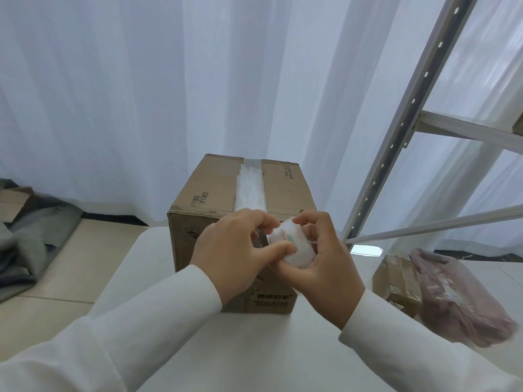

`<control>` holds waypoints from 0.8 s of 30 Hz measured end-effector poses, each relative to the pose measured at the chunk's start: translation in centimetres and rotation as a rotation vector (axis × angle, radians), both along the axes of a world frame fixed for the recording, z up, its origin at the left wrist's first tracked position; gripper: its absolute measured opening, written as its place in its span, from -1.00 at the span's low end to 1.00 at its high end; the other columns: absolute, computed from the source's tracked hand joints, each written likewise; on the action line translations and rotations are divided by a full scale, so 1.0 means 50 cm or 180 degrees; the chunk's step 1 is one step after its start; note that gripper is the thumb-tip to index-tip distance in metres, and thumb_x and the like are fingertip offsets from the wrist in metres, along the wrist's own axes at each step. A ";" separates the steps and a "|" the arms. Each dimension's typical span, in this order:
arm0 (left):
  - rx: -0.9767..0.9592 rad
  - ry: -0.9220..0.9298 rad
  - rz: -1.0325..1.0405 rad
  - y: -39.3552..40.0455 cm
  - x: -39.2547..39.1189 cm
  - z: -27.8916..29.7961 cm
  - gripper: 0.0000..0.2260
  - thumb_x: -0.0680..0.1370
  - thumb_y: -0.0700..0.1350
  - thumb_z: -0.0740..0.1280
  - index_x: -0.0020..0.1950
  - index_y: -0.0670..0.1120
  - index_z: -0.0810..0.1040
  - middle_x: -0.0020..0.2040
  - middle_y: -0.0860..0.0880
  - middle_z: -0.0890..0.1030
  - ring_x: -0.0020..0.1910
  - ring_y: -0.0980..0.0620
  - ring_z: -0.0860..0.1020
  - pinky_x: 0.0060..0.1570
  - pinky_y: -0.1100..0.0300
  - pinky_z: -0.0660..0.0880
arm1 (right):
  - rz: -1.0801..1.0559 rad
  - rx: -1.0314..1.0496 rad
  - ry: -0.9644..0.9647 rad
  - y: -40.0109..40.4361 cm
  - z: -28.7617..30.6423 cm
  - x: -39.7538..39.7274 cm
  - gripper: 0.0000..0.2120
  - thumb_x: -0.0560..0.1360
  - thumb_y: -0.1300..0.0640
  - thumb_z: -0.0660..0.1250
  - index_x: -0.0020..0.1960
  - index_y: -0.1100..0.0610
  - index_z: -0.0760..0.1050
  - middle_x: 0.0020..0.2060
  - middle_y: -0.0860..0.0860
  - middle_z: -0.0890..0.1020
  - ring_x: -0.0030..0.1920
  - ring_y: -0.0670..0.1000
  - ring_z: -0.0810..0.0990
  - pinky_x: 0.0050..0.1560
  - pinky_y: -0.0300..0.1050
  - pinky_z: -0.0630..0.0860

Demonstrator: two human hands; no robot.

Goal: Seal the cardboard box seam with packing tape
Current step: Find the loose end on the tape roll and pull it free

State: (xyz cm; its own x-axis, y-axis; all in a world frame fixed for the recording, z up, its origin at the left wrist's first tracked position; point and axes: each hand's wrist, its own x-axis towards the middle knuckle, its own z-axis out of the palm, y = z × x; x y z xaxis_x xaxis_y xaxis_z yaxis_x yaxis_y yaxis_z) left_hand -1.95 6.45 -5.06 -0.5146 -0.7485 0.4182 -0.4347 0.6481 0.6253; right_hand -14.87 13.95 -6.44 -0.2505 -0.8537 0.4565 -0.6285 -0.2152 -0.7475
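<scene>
Cardboard box (240,222) upright on white table (240,352), near far edge, centre. Top flaps closed; strip of clear packing tape (250,190) along centre seam, far edge to near edge, looks wrinkled in the middle. Tape roll (294,244) held just in front of box's near top edge, w/ both hands. Left hand (235,256) clamped on roll from left, thumb (278,248) pressed on roll's near face, fingers curled over top. Right hand (325,267) clamped on roll from right & below, fingertips (304,219) on roll's top edge. Both hands overlap box's front face in view; can't tell if touching box. White sleeves (135,329) on both arms. Printed text on box top & front, too small to read. Off table's right edge: smaller cardboard box (394,281) on floor, pinkish plastic bag (458,298) just beside it, partly over it. Metal shelving frame (402,131) at right, behind those. White curtain (127,94) across background. Grey cloth pile (31,236) on floor, far left.
</scene>
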 end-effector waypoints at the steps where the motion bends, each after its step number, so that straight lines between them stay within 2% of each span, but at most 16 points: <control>1: 0.0196 -0.0048 -0.0040 -0.006 0.000 -0.002 -0.68 0.32 0.24 0.37 -0.01 0.13 0.55 -0.12 0.21 0.54 -0.15 0.23 0.47 -0.12 0.25 0.43 | 0.0005 0.0014 0.0013 0.001 0.000 0.000 -0.54 0.33 0.06 0.49 -0.01 -0.19 0.23 -0.10 -0.14 0.48 -0.12 -0.08 0.58 -0.29 -0.37 0.56; 3: 0.0460 -0.0112 -0.0099 -0.017 0.002 -0.006 -0.63 0.27 0.27 0.38 -0.02 0.12 0.57 -0.12 0.19 0.56 -0.14 0.21 0.48 -0.04 0.12 0.49 | 0.0016 0.0053 0.0080 0.002 -0.002 0.002 -0.52 0.33 0.06 0.49 -0.01 -0.20 0.23 -0.10 -0.18 0.48 -0.12 -0.09 0.58 -0.27 -0.35 0.57; 5: 0.0483 -0.0136 -0.0066 -0.022 0.003 -0.007 -0.61 0.24 0.30 0.39 -0.08 0.10 0.58 -0.17 0.17 0.57 -0.17 0.20 0.49 -0.05 0.08 0.50 | 0.0018 0.0087 0.0134 0.004 -0.004 0.003 -0.52 0.32 0.06 0.50 -0.01 -0.22 0.23 -0.12 -0.20 0.47 -0.13 -0.10 0.58 -0.24 -0.33 0.59; 10: 0.0352 -0.0171 -0.0036 -0.020 0.001 -0.003 -0.67 0.24 0.28 0.40 -0.21 0.06 0.57 -0.31 0.15 0.55 -0.30 0.21 0.46 -0.23 0.17 0.39 | 0.0072 0.0110 0.0111 0.006 -0.004 0.004 -0.50 0.32 0.06 0.50 0.00 -0.22 0.23 -0.15 -0.19 0.46 -0.17 -0.11 0.57 -0.29 -0.34 0.55; 12: 0.0265 -0.0245 -0.0121 -0.017 -0.001 -0.002 -0.71 0.28 0.25 0.40 -0.24 0.05 0.54 -0.31 0.15 0.51 -0.31 0.22 0.43 -0.23 0.19 0.36 | 0.0106 0.0107 0.0121 0.006 -0.005 0.003 -0.50 0.32 0.07 0.50 0.01 -0.21 0.23 -0.15 -0.17 0.47 -0.17 -0.08 0.58 -0.29 -0.31 0.57; 15: 0.0257 -0.0326 -0.0167 -0.014 -0.003 -0.002 -0.71 0.34 0.22 0.36 -0.09 0.07 0.49 -0.23 0.20 0.44 -0.25 0.24 0.39 -0.12 0.18 0.36 | 0.0082 0.0045 0.0159 0.003 -0.008 0.000 -0.51 0.32 0.09 0.49 0.01 -0.21 0.23 -0.15 -0.15 0.48 -0.16 -0.07 0.59 -0.28 -0.28 0.59; 18: 0.0204 -0.0556 -0.0221 -0.014 -0.001 -0.005 -0.64 0.40 0.23 0.30 0.12 0.10 0.49 -0.10 0.20 0.48 -0.10 0.17 0.44 0.03 0.12 0.41 | 0.0057 0.0058 0.0263 0.003 -0.009 0.001 -0.51 0.33 0.08 0.48 0.01 -0.23 0.22 -0.16 -0.18 0.48 -0.17 -0.09 0.59 -0.25 -0.27 0.60; 21: -0.0013 -0.0676 -0.0160 -0.010 0.000 -0.005 -0.64 0.42 0.25 0.26 0.13 0.13 0.54 -0.04 0.16 0.52 -0.08 0.15 0.45 0.04 0.09 0.42 | 0.0035 0.0026 0.0359 0.002 -0.014 0.002 -0.51 0.33 0.07 0.48 0.00 -0.23 0.22 -0.20 -0.21 0.47 -0.23 -0.16 0.56 -0.30 -0.38 0.53; 24: -0.0134 -0.0676 -0.0017 -0.004 0.000 -0.004 -0.66 0.39 0.26 0.28 0.07 0.17 0.58 -0.18 0.17 0.48 -0.17 0.15 0.40 -0.05 0.12 0.39 | 0.0010 0.0006 0.0447 0.001 -0.018 0.002 -0.48 0.33 0.08 0.48 0.06 -0.19 0.21 -0.22 -0.23 0.45 -0.28 -0.21 0.51 -0.34 -0.47 0.44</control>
State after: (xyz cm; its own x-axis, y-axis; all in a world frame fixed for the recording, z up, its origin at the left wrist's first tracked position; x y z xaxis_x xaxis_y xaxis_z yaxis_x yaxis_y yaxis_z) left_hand -1.97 6.28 -5.24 -0.5983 -0.7298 0.3308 -0.5503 0.6743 0.4923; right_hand -14.77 13.99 -7.33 -0.1816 -0.8553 0.4852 -0.7262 -0.2161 -0.6527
